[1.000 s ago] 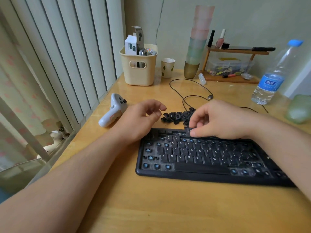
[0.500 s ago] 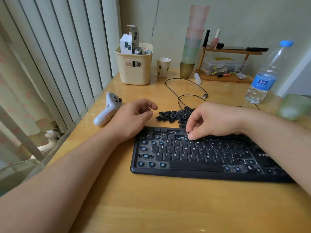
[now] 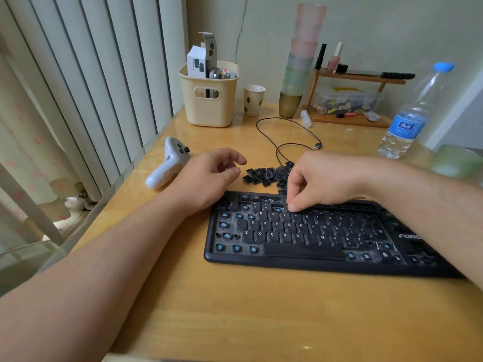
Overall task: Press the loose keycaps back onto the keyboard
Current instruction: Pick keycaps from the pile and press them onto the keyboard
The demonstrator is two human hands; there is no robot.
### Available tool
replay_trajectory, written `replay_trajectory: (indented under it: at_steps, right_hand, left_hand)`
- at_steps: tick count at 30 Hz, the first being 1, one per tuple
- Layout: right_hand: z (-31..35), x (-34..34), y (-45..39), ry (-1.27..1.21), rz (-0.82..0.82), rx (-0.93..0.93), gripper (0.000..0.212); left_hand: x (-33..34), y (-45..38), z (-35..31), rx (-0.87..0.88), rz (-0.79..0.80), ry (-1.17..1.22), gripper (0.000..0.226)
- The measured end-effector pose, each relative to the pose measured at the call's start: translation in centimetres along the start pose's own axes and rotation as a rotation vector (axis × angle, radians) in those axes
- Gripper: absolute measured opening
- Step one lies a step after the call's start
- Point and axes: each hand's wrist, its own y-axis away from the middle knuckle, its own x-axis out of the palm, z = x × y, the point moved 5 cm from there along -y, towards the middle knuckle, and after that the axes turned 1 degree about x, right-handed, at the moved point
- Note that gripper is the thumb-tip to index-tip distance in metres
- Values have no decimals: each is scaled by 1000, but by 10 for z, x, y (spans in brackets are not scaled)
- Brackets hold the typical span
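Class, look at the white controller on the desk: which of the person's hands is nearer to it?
Left. The left hand lies right beside the controller, just to its right. The right hand is farther off, beyond the keycap pile, over the keyboard.

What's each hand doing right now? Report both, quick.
Left hand: fingers loosely curled, holding nothing, resting at the keyboard corner.
Right hand: fingertips pressing down on the number row; whether a keycap sits under them cannot be told.
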Motion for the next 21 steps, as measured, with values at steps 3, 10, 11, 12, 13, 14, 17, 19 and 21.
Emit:
replay_trajectory:
  at_steps: [3,10,11,12,13,14,17,19,21]
  right_hand:
    - [-1,1,2,-46,-10,3,7]
    - [-7,3,-9,-174,37,149,8]
    - [-7,4,-11,-183,52,177,9]
    - [-7,4,-13,-181,67,202,9]
    - [-5,5,-15,-167,81,222,9]
    - [-3,5,-17,-145,91,238,8]
    - [8,7,-23,-34,119,250,5]
    - [13,8,-24,11,148,248,7]
    - [11,4,-22,-28,170,247,3]
  left_hand:
    - [1,0,0,-2,7,-4,17]
    - [2,0,-1,-4,10,-9,17]
    - [2,0,-1,-3,8,-10,16]
    - [2,0,0,-4,8,-11,16]
    - [1,0,0,-6,8,-12,16]
    - [1,1,0,-5,10,-14,16]
    - [2,1,-1,2,15,-21,17]
    - [2,1,-1,3,15,-27,17]
    - [1,0,-1,1,15,-20,16]
